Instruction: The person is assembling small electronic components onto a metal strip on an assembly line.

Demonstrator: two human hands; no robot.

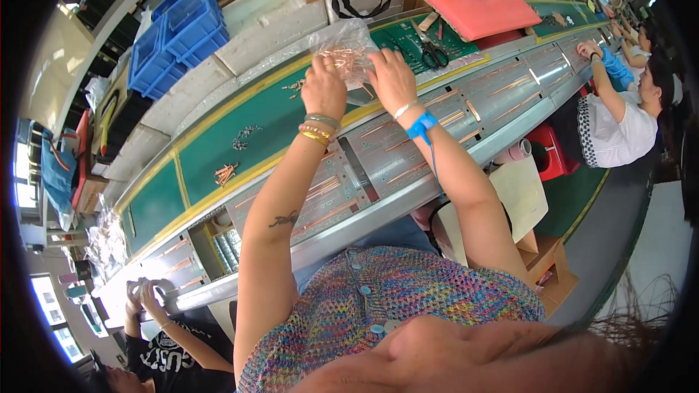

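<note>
A clear plastic bag (342, 35) of thin copper-coloured pieces (344, 62) lies on the green work surface in front of me. Its left side is under my left hand (325, 89), whose curled fingers grip the plastic. My right hand (394, 78) pinches the bag's right side, and a blue wrist strap (421, 126) with a cord circles that wrist. The fingertips are partly hidden behind the hands. Beside my left hand are a few loose copper pieces (294, 86). Farther left lie a small heap of dark metal parts (246, 137) and a copper pile (226, 173).
Metal plates with copper strips (393, 142) line the conveyor below my hands. Black-handled scissors (432, 54) lie right of the bag, near a red board (477, 4). Blue crates (191, 25) stand back left. One co-worker (625, 120) sits right, another (171, 349) lower left.
</note>
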